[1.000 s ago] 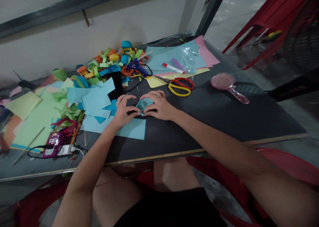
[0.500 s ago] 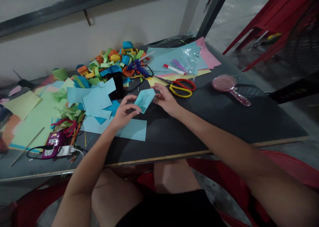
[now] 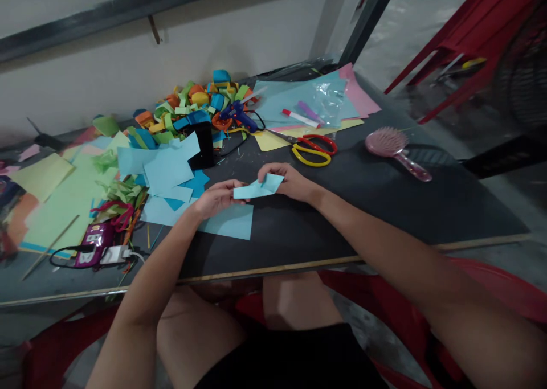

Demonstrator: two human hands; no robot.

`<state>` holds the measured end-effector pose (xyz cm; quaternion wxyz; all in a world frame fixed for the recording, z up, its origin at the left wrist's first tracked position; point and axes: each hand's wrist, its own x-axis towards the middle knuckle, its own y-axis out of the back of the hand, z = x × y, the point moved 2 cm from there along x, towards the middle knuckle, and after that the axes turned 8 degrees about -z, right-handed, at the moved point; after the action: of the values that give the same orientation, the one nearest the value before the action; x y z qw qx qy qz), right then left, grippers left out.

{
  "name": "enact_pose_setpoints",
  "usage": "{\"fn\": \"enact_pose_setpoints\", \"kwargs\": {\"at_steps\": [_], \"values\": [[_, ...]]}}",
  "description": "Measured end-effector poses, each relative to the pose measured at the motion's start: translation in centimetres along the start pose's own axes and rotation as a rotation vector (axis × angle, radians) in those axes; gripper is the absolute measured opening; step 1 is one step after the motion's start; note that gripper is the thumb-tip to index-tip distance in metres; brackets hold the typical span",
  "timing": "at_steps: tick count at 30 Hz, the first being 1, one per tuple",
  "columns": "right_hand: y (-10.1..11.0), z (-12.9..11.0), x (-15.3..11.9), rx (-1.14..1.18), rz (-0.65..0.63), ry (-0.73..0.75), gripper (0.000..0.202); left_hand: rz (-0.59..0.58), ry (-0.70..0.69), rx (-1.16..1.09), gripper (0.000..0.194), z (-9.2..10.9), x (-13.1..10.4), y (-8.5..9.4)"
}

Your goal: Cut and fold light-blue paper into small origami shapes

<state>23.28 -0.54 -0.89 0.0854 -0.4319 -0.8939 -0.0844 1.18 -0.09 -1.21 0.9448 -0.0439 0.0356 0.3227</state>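
Note:
A small piece of light blue paper is held between my two hands above the dark table. My left hand pinches its left end, fingers closed behind it. At the right end, my right hand grips the paper with its fingers curled over the edge. The piece looks bent along its length. Beneath my left hand lies a light blue sheet, partly covered. More light blue cut sheets are heaped just left of my left hand. Scissors with red and yellow handles rest beyond my right hand.
Folded coloured paper pieces pile up by the wall, beside a blue glue gun. A pink hairbrush lies to the right. Marker and sheets sit at the back. A purple device with cables is near the left front edge.
The light blue paper has turned from an upright, angled view to a flatter, edge-on one. My right hand has come lower and now grips its right end; my left hand has shifted slightly.

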Motion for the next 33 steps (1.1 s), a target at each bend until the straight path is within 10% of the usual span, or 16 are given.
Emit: {"fn": "enact_pose_setpoints", "kwargs": {"at_steps": [6, 11, 24, 33], "values": [[0.5, 0.1, -0.2, -0.572, 0.155, 0.175, 0.013, 0.255, -0.271, 0.720, 0.037, 1.6, -0.7, 0.5], [0.5, 0.7, -0.4, -0.876, 0.154, 0.182, 0.016, 0.190, -0.299, 1.238, 0.019, 1.7, -0.9, 0.4], [0.5, 0.6, -0.4, -0.868, -0.087, 0.176, 0.020, 0.193, -0.310, 1.389, 0.022, 0.9, -0.4, 0.7], [0.2, 1.0, 0.4, -1.012, 0.027, 0.193, 0.019, 0.224, -0.299, 1.427, 0.038, 0.9, 0.1, 0.5]]}}
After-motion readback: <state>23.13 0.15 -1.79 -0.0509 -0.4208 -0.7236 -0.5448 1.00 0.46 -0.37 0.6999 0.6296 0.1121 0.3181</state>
